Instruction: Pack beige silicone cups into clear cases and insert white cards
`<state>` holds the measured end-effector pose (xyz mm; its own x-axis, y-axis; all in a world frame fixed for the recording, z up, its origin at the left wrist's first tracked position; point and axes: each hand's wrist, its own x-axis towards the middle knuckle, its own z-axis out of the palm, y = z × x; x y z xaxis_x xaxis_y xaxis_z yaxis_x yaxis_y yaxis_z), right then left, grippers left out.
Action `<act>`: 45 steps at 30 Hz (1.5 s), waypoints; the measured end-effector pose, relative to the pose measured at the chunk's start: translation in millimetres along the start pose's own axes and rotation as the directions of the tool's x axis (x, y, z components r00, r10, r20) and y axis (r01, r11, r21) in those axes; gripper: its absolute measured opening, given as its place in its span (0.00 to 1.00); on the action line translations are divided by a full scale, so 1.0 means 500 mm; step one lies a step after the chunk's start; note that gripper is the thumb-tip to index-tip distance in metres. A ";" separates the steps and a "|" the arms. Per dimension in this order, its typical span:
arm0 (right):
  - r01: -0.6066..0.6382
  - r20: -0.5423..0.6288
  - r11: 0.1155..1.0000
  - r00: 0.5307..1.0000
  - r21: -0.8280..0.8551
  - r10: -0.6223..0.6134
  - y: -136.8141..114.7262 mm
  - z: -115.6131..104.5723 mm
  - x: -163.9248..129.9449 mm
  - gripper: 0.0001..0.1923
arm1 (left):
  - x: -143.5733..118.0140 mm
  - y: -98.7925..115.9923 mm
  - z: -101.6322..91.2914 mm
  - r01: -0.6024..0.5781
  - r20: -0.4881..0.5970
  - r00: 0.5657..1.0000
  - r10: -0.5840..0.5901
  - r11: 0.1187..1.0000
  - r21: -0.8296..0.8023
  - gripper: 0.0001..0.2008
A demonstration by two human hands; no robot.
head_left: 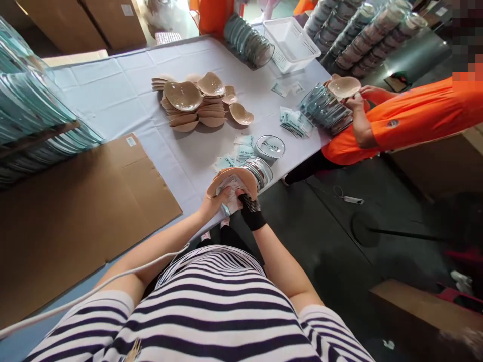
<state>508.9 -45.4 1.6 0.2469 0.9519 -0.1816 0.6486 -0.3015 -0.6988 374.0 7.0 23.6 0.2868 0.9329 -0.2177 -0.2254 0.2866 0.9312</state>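
Table with white cloth fills upper left; cardboard lies on its lower left. Pile of beige pads at upper centre. Co-worker's hand at right holds a pad. Round tin beside packets. At centre, left hand and gloved right hand both curl closed around one pad.

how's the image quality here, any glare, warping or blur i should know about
Head view: strong wide-angle warping, so the white table bends and tilts; daylight blows out the top edge near the white basket; the stacked clear lids at the left edge are glary and smeared; the top right corner is pixelated; the left hand and right hand on the beige cup are fairly sharp.
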 end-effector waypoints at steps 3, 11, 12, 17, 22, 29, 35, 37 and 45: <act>-0.138 -0.221 0.990 0.965 0.016 0.139 0.023 -0.062 0.014 0.20 | 0.060 -0.002 -0.022 -0.181 0.273 0.956 0.106 0.946 0.268 0.15; -0.295 -0.406 0.948 0.886 -0.117 0.225 0.092 -0.072 -0.094 0.23 | 0.078 -0.099 -0.110 -0.520 0.673 0.733 -0.094 0.560 0.645 0.07; -0.272 -0.394 0.951 0.898 -0.145 0.197 0.099 -0.060 -0.109 0.23 | 0.070 -0.108 -0.109 -0.528 0.669 0.737 -0.092 0.541 0.655 0.08; -0.198 -0.384 0.957 0.917 -0.212 0.104 0.130 -0.009 -0.172 0.28 | 0.054 -0.124 -0.076 -0.525 0.587 0.800 -0.123 0.329 0.785 0.11; -0.162 -0.234 0.943 0.968 -0.292 0.094 0.150 0.020 -0.218 0.31 | 0.052 -0.136 -0.044 -0.541 0.562 0.817 -0.132 0.164 0.825 0.08; -0.108 -0.137 0.902 0.989 -0.417 0.055 0.162 0.040 -0.215 0.28 | 0.066 -0.167 -0.070 -0.595 0.609 0.787 0.098 0.381 0.708 0.08; -0.068 -0.098 0.897 0.995 -0.436 0.028 0.143 0.048 -0.187 0.28 | 0.064 -0.184 -0.092 -0.498 0.472 0.865 0.167 0.396 0.771 0.34; -0.064 -0.019 0.891 0.998 -0.450 0.062 0.129 0.054 -0.158 0.29 | 0.057 -0.190 -0.087 -0.512 0.528 0.845 0.079 0.403 0.759 0.45; -0.085 0.130 0.911 0.980 -0.405 0.149 0.124 0.019 -0.103 0.18 | 0.069 -0.191 -0.092 -0.459 0.565 0.815 -0.130 0.450 0.766 0.52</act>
<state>529.5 -112.4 -38.8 0.2450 0.8951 -0.3725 0.8609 -0.3775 -0.3410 362.5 21.8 -86.2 0.7891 0.5996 -0.1335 0.4803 -0.4666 0.7427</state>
